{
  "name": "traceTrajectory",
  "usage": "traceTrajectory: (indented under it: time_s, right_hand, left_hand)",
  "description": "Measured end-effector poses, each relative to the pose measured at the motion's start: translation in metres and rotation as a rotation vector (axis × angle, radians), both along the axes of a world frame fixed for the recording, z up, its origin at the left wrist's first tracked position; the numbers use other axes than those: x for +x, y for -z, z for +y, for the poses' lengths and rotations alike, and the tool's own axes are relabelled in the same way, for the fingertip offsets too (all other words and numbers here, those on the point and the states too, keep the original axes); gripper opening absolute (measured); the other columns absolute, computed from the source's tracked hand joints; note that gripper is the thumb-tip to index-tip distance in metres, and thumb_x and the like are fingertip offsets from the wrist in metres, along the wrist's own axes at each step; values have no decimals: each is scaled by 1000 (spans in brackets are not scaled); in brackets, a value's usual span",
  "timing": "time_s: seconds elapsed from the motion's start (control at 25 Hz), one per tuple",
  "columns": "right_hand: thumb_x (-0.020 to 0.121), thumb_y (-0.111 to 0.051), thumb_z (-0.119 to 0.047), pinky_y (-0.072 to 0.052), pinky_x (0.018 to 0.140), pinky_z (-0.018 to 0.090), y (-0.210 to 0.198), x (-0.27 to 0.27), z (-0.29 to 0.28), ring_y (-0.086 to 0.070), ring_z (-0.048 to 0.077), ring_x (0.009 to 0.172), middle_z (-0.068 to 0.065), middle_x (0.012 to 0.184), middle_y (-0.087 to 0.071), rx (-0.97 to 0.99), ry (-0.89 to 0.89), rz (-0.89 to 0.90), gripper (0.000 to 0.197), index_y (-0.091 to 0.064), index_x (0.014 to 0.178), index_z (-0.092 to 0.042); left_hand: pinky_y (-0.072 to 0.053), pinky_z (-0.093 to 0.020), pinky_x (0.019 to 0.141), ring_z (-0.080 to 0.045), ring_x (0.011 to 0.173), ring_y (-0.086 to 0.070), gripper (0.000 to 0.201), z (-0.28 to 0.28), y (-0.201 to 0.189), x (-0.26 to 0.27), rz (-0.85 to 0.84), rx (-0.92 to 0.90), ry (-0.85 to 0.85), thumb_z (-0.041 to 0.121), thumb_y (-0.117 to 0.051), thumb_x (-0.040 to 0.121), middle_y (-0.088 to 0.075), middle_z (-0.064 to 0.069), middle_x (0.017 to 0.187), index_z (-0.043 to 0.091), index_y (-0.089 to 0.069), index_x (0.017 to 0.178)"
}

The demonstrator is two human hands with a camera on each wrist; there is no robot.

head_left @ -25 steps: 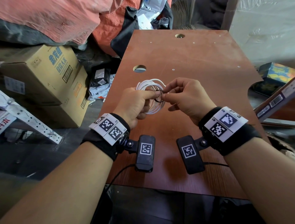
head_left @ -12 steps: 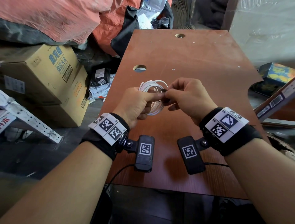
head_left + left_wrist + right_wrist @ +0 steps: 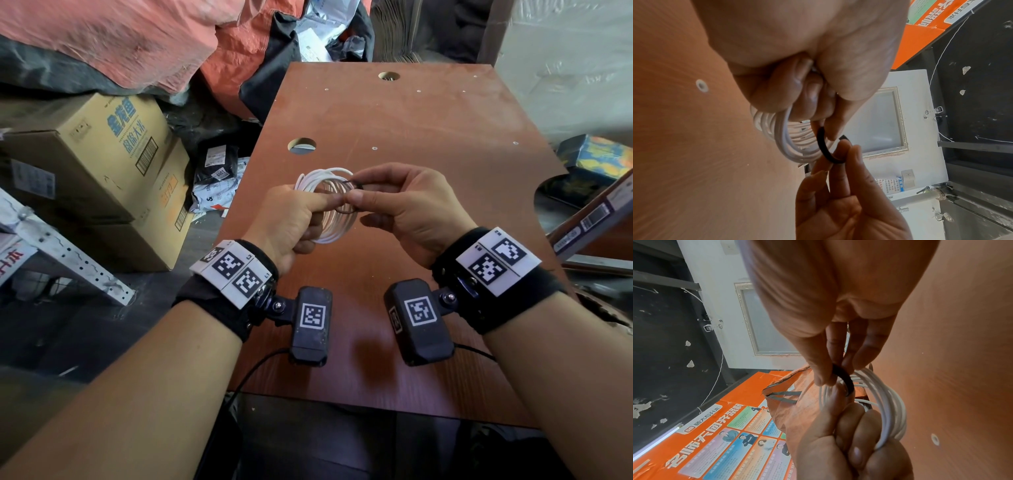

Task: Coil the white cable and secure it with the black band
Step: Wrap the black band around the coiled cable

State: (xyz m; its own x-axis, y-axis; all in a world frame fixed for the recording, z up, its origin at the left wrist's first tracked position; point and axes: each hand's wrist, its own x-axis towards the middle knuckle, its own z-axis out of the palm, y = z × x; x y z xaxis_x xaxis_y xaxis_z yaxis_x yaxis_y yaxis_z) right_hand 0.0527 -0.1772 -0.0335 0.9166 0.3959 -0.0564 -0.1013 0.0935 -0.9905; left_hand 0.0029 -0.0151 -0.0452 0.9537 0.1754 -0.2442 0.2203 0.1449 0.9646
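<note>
The white cable (image 3: 327, 209) is already coiled, gripped in the left hand (image 3: 291, 226) above the bench (image 3: 428, 137). The right hand (image 3: 407, 209) pinches the black band (image 3: 825, 147) beside the coil; looping it around remains.

You get even, bright daylight in the head view; soft shadows fall beneath the wrist cameras onto the brown board (image 3: 428, 137), and straight lines bow toward the frame edges. In both wrist views the near palm fills the top, blurred and pale, and the board streaks at the borders.
</note>
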Motion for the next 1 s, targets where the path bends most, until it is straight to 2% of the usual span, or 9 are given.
traceTrajectory:
  time_s: [0.24,0.36,0.44,0.68,0.76,0.84,0.96,1.0]
  right_hand:
    - [75,-79,-5,-54,55,27,-1,-2,-1,-70,23,74,12,84,-75,29,34,-61,21,-69,93,-8]
    - [81,-75,-5,-49,53,27,-2,-2,-1,-66,19,62,12,77,-73,80,29,-32,14,-64,89,-8]
    - [87,-69,-5,-48,52,27,-4,0,-1,-58,15,53,11,75,-72,120,48,-19,9,-61,87,-8]
    - [100,-51,-7,-41,49,30,-3,8,-1,-46,15,44,5,66,-59,-5,202,-83,8,-51,92,-10]
    - [98,-53,-4,-36,48,29,-1,8,1,-40,11,42,5,68,-53,5,189,-84,9,-49,93,-11]
    - [89,-63,-1,-35,48,27,-1,7,1,-41,8,44,4,71,-54,9,149,-82,18,-50,95,-12]
    - [73,-75,4,-38,49,25,0,5,-1,-47,8,51,-1,67,-58,-158,55,-175,42,-57,107,-13]
    - [70,-76,5,-38,51,25,1,4,0,-47,10,54,2,67,-57,-225,22,-217,48,-59,111,-13]
  left_hand:
    - [-12,-17,38,-7,42,-15,25,-1,3,1,-1,21,32,17,-69,88,-25,8,51,21,-52,69]
    - [-14,-17,39,-9,42,-16,21,-4,0,-1,-19,58,30,27,-70,88,-25,6,51,16,-59,74]
    - [-15,-17,39,-10,42,-16,29,-5,-2,-2,-27,76,8,38,-69,89,-26,6,51,10,-63,81]
    - [-16,-17,37,-11,41,-18,40,-6,-5,-2,-3,81,8,47,-63,92,-27,6,47,17,-51,68]
    - [-17,-17,37,-12,41,-18,41,-7,-5,-2,0,89,21,48,-63,92,-27,5,48,17,-50,67]
    - [-17,-17,38,-12,40,-18,42,-7,-4,-2,-6,101,27,48,-62,91,-26,5,48,17,-49,67]
    - [-17,-18,39,-13,40,-17,44,-7,-4,-3,-35,124,72,50,-62,91,-26,4,47,16,-49,66]
    - [-17,-18,39,-14,39,-17,45,-7,-4,-3,-49,138,93,52,-61,91,-26,4,46,16,-49,65]
